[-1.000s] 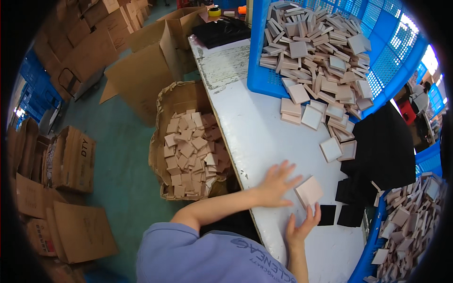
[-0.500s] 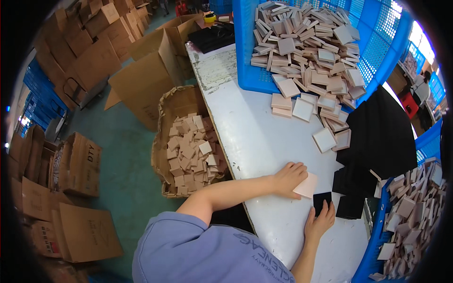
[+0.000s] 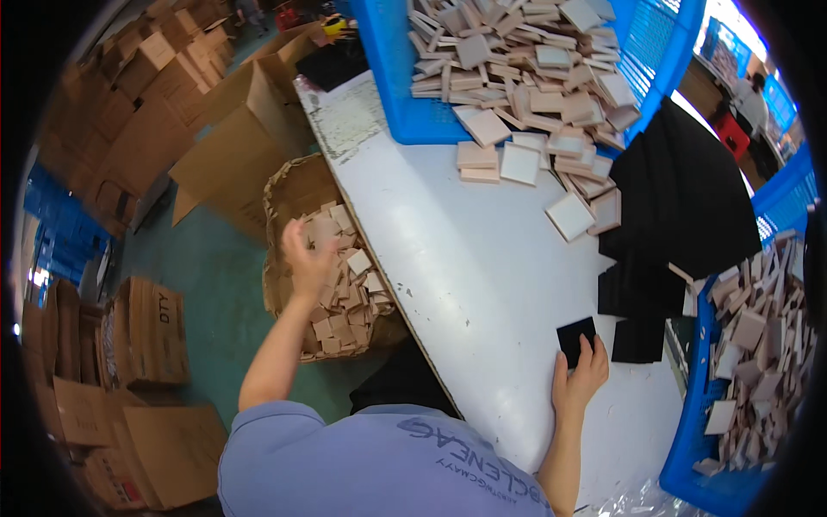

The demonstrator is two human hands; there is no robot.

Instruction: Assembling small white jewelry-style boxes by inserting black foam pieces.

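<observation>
My left hand (image 3: 312, 263) is over a torn cardboard box (image 3: 274, 202) on the floor, its fingers spread. A pale blurred shape shows by those fingers; whether it is a tile leaving the hand or one in the heap behind, I cannot tell. Small square beige tiles (image 3: 349, 297) lie heaped in that box. On the white table (image 3: 457, 267), my right hand (image 3: 582, 376) has its thumb and fingertips on a black square piece (image 3: 574, 342), gripping its near edge. To the right lie more black squares (image 3: 637, 340) and a large black sheet stack (image 3: 680, 189).
A blue crate (image 3: 389, 95) of tiles stands at the table's far end, several tiles (image 3: 520, 162) spilling from it. Another blue crate (image 3: 689, 431) of tiles is at the right. Cardboard boxes (image 3: 151, 332) stand on the left floor. A person (image 3: 751, 108) sits far right.
My left hand has swung from the table, where it held a beige tile, left to over the cardboard box. My right hand stays at the black square. The whole view has shifted.
</observation>
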